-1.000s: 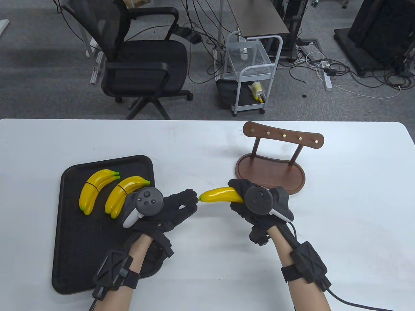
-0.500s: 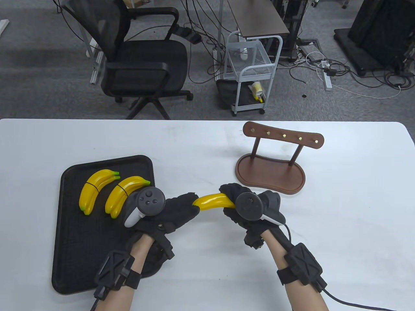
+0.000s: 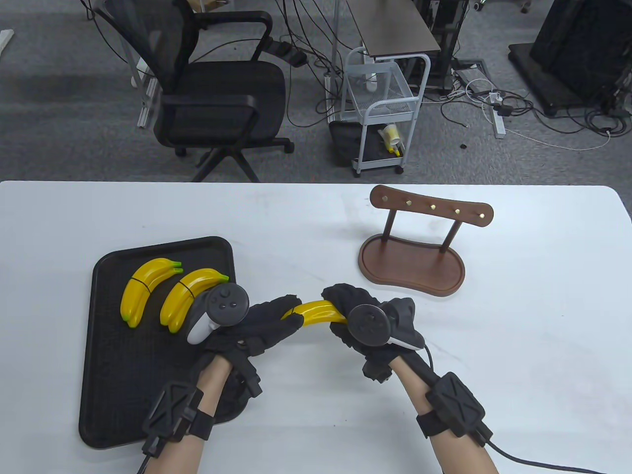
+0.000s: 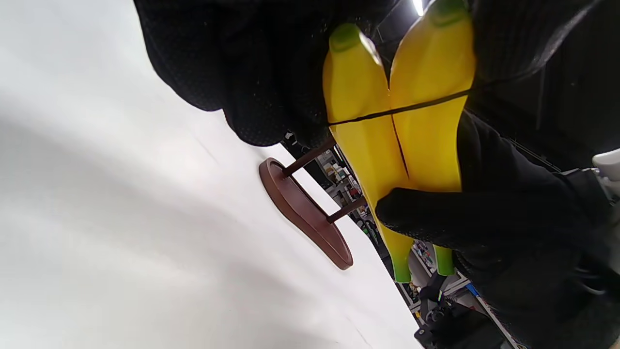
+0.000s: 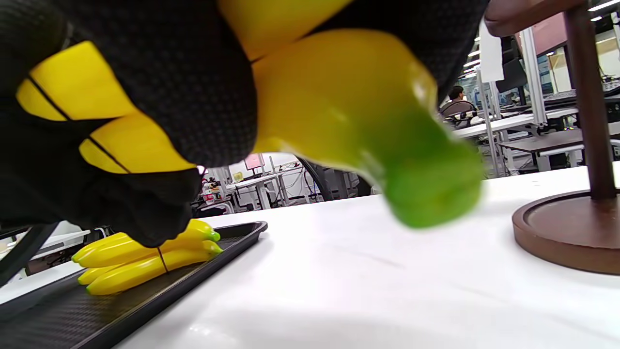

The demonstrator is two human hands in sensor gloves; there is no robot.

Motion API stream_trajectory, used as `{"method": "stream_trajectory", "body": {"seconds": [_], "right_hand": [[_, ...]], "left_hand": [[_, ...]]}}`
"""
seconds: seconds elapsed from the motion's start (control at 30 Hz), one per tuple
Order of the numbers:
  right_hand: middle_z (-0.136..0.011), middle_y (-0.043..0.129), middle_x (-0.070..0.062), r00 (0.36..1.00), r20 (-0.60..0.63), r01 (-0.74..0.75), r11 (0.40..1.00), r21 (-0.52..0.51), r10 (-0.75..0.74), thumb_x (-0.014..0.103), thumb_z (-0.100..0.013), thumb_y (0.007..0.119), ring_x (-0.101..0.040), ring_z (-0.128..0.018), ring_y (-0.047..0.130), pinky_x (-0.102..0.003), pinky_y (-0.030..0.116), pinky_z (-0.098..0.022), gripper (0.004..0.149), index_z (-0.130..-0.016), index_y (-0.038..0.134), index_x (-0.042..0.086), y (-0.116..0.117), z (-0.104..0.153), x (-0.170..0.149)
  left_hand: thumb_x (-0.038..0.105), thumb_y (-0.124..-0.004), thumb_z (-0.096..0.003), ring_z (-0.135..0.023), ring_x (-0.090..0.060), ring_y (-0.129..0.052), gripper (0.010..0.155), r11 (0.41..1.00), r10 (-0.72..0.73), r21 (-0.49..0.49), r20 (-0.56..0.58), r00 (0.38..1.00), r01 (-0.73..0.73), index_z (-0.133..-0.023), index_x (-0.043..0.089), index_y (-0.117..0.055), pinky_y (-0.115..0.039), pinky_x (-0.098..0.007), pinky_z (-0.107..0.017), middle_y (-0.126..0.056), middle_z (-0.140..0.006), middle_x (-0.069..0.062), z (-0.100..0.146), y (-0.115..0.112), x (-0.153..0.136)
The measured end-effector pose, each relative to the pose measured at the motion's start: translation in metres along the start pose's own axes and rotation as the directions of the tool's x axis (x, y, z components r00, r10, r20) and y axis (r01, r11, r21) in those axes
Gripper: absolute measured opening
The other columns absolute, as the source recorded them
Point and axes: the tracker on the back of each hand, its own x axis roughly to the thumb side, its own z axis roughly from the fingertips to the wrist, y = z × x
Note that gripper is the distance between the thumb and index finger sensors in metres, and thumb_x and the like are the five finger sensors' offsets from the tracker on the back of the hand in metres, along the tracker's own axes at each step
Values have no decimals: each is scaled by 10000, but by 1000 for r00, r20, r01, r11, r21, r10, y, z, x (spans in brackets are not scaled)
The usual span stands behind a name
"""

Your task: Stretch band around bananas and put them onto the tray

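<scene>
Two yellow toy bananas [image 3: 316, 312] lie side by side above the table, held between both hands. My right hand [image 3: 345, 306] grips their stalk half. My left hand [image 3: 276, 318] covers their other end and holds a thin black band [image 4: 411, 106], which is stretched across both bananas [image 4: 368, 145] near the tips. In the right wrist view the band [image 5: 48, 99] crosses the yellow skin between the gloved fingers. The black tray [image 3: 98, 345] lies at the left with two banded banana pairs [image 3: 148, 289] [image 3: 190, 296] at its far end.
A brown wooden hanger stand [image 3: 412, 261] sits on the white table beyond my right hand. An office chair [image 3: 217, 98] and a small white cart [image 3: 385, 108] are on the floor behind the table.
My right hand has carried the bananas left, and their tips have slid into my left hand's fingers, where the band now lies across them. The left hand has barely moved.
</scene>
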Motion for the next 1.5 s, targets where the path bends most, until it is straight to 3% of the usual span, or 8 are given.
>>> {"method": "stream_trajectory", "body": {"seconds": [0.37,0.73,1.0,1.17,1.5], "right_hand": [[-1027,726,-178,998,56,-9,1000,9,9,261,-439,946,-409,-823,869,-511,823,-584,702,-1031,606,94,8,0,15],[-1087,611,-150,998,52,25,999,33,-27,305,-482,883,-400,-904,754,-529,744,-621,743,-1089,490,135,7,1,8],[-1126,568,-162,973,7,230,973,-16,-230,458,-498,819,-431,-967,690,-561,711,-632,774,-1109,469,137,-6,3,-11],[-1128,567,-172,918,-30,394,918,-45,-396,526,-494,784,-445,-967,687,-570,707,-628,801,-1115,466,132,-11,4,-28],[-1154,515,-192,822,-57,569,822,39,-566,611,-465,754,-475,-975,666,-592,691,-627,907,-1140,404,117,1,4,-46]], "left_hand": [[615,-644,-587,-973,-463,-832,831,998,31,-45,-10,999,-32,-1139,1,-546,-625,-634,-746,-796,-1085,-223,-1,-2,-3],[604,-677,-602,-1007,-442,-781,796,1000,0,14,-29,1000,1,-1155,56,-508,-588,-616,-773,-735,-1136,-195,-1,0,-3],[603,-689,-598,-1037,-429,-739,796,996,-48,73,-25,999,50,-1169,91,-478,-561,-603,-793,-695,-1163,-174,6,13,1],[602,-694,-593,-1051,-421,-721,792,988,-124,92,-12,992,124,-1170,108,-470,-549,-597,-804,-671,-1180,-160,8,15,11],[617,-700,-574,-1079,-375,-698,791,975,-194,114,34,980,189,-1170,166,-441,-537,-561,-831,-635,-1206,-100,8,11,24]]}}
